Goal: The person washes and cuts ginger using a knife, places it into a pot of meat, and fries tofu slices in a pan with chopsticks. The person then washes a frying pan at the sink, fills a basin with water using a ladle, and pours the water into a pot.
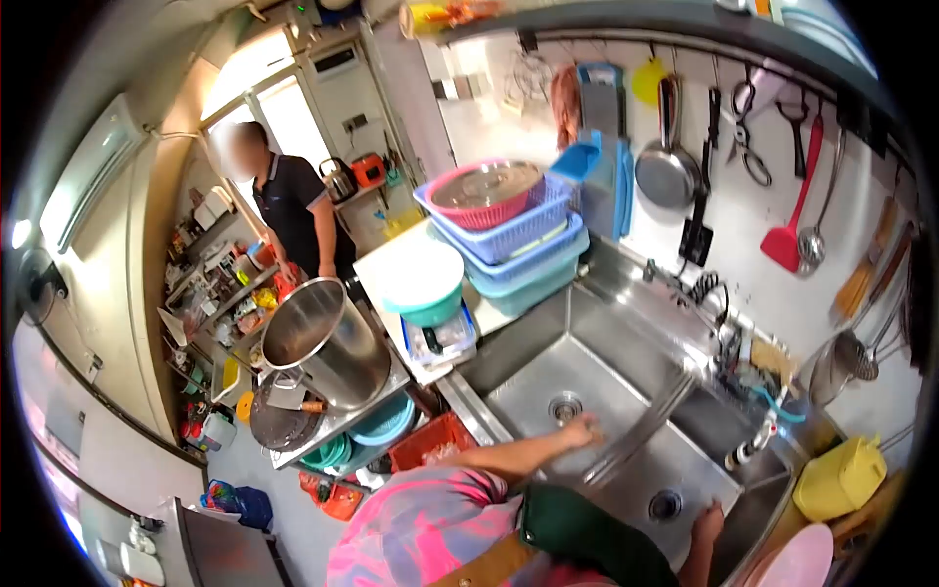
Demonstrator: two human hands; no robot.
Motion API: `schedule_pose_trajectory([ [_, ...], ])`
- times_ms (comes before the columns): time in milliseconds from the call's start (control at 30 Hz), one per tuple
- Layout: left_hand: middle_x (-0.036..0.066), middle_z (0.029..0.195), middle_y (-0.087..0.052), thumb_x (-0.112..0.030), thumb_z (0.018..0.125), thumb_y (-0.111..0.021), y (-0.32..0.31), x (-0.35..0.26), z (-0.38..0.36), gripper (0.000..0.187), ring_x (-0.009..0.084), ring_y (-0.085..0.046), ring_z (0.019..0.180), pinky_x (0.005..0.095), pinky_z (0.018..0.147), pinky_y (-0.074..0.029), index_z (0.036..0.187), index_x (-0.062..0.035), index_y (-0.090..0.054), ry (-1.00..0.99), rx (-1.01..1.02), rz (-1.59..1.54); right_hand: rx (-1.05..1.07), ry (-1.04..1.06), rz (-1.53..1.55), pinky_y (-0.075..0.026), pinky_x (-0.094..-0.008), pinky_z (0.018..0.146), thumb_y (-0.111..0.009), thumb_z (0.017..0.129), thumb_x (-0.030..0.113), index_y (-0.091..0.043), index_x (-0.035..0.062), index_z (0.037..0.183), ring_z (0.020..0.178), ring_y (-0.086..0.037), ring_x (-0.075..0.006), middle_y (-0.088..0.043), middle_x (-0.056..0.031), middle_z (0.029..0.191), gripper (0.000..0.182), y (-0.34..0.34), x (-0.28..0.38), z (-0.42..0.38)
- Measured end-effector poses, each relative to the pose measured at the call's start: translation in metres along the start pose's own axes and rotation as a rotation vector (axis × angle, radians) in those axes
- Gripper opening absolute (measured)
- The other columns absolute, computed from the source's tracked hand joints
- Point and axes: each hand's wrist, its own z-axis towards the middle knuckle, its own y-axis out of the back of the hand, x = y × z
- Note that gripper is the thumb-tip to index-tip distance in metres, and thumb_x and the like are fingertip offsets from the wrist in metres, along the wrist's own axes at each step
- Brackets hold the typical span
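My left hand (pixel 584 431) is over the left basin (pixel 533 377) of a steel double sink, near the drain and the divider (pixel 641 435). Its fingers are loosely stretched out, with nothing seen in them. Over the right side of the other basin (pixel 636 489) is my right hand (pixel 708 522), close to the basin wall. Its fingers look partly apart and no object shows in it. A tap with a white and black nozzle (pixel 751 445) hangs over the right basin. Both basins have round drains, and no dishes show in them.
Stacked plastic baskets (pixel 509 220) and a white-lidded tub (pixel 423 284) stand left of the sink. A large steel stockpot (pixel 328 342) sits on a cart; a person (pixel 298 210) stands behind it. Utensils and a pan (pixel 668 174) hang above. A yellow jug (pixel 839 479) stands right.
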Motion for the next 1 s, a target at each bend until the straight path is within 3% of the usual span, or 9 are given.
schedule_pose_trajectory([
  [133, 0.010, 0.091, -0.062, -0.023, 0.067, -0.073, 0.007, -0.021, -0.017, 0.059, 0.0197, -0.060, 0.077, 0.0312, 0.068, -0.048, 0.116, -0.0031, -0.044, -0.091, -0.065, 0.089, 0.030, -0.149, 0.779, -0.043, -0.0281, 0.053, -0.052, 0.078, 0.009, -0.059, 0.0034, 0.075, 0.057, -0.053, -0.0187, -0.056, -0.0049, 0.063, 0.010, -0.043, 0.018, -0.002],
  [433, 0.001, 0.083, -0.060, -0.014, 0.074, -0.066, 0.010, -0.047, -0.035, 0.030, 0.0153, -0.057, 0.074, 0.0270, 0.064, -0.047, 0.100, -0.0064, -0.055, 0.129, 0.217, -0.125, 0.647, -0.475, 1.674, -0.040, -0.0288, 0.046, -0.049, 0.081, 0.005, -0.049, 0.0071, 0.089, 0.066, -0.052, -0.0147, -0.051, -0.0060, 0.074, 0.008, 0.071, 0.116, -0.007],
  [533, -0.001, 0.062, -0.058, -0.014, 0.074, -0.057, 0.007, -0.033, -0.026, 0.006, 0.0163, -0.055, 0.056, 0.0314, 0.048, -0.044, 0.072, -0.0120, -0.062, 0.023, 0.233, 0.104, 0.019, 0.193, 0.322, -0.040, -0.0284, 0.044, -0.047, 0.085, 0.010, -0.048, 0.0074, 0.089, 0.060, -0.052, -0.0145, -0.051, -0.0052, 0.070, 0.005, 0.005, 0.063, -0.002],
  [567, 0.004, 0.063, -0.059, -0.016, 0.072, -0.060, 0.004, 0.000, -0.002, 0.009, 0.0205, -0.056, 0.057, 0.0348, 0.050, -0.045, 0.077, -0.0094, -0.061, -0.489, 0.065, 0.367, 0.043, 0.053, 0.559, -0.039, -0.0273, 0.044, -0.047, 0.086, 0.013, -0.048, 0.0067, 0.087, 0.056, -0.051, -0.0141, -0.051, -0.0045, 0.069, 0.007, 0.001, 0.063, 0.004],
  [633, 0.007, 0.077, -0.061, -0.020, 0.070, -0.065, 0.002, -0.012, -0.013, 0.025, 0.0209, -0.058, 0.069, 0.0342, 0.060, -0.047, 0.091, -0.0094, -0.058, -0.386, -0.001, 0.436, 0.293, -0.253, 1.230, -0.038, -0.0236, 0.042, -0.050, 0.086, 0.017, -0.049, 0.0055, 0.086, 0.047, -0.047, -0.0113, -0.051, -0.0027, 0.068, 0.011, 0.031, 0.113, 0.024],
  [733, 0.010, 0.091, -0.063, -0.020, 0.069, -0.070, -0.013, -0.004, -0.021, 0.044, 0.0204, -0.059, 0.084, 0.0310, 0.074, -0.047, 0.106, -0.0049, -0.054, -0.155, 0.064, 0.249, 0.474, -0.377, 1.098, -0.036, -0.0220, 0.042, -0.052, 0.085, 0.016, -0.050, 0.0067, 0.089, 0.050, -0.046, -0.0094, -0.051, -0.0016, 0.069, 0.010, 0.055, 0.102, -0.005],
  [767, 0.010, 0.091, -0.063, -0.019, 0.069, -0.071, -0.016, 0.021, 0.000, 0.043, 0.0198, -0.059, 0.083, 0.0306, 0.074, -0.047, 0.105, -0.0037, -0.054, -0.129, 0.087, 0.096, 0.015, 0.226, 0.472, -0.038, -0.0215, 0.044, -0.054, 0.085, 0.015, -0.050, 0.0086, 0.096, 0.057, -0.050, -0.0095, -0.055, -0.0022, 0.073, 0.013, 0.000, 0.046, -0.005],
  [900, 0.009, 0.088, -0.063, -0.013, 0.068, -0.072, 0.001, 0.022, 0.011, 0.034, 0.0171, -0.059, 0.079, 0.0295, 0.070, -0.048, 0.096, -0.0016, -0.056, -0.164, 0.059, 0.057, 0.592, -0.576, 1.696, -0.045, -0.0285, 0.057, -0.056, 0.083, 0.011, -0.052, 0.0074, 0.099, 0.067, -0.055, -0.0165, -0.057, -0.0047, 0.080, 0.017, 0.053, 0.127, 0.003],
  [1000, 0.006, 0.087, -0.061, -0.014, 0.070, -0.072, 0.010, -0.010, -0.014, 0.032, 0.0130, -0.057, 0.076, 0.0260, 0.069, -0.048, 0.094, -0.0040, -0.052, -0.115, 0.023, 0.012, -0.206, 0.115, 0.206, -0.045, -0.0287, 0.058, -0.057, 0.084, 0.012, -0.052, 0.0064, 0.100, 0.070, -0.055, -0.0170, -0.057, -0.0050, 0.083, 0.018, 0.012, 0.106, 0.005],
])
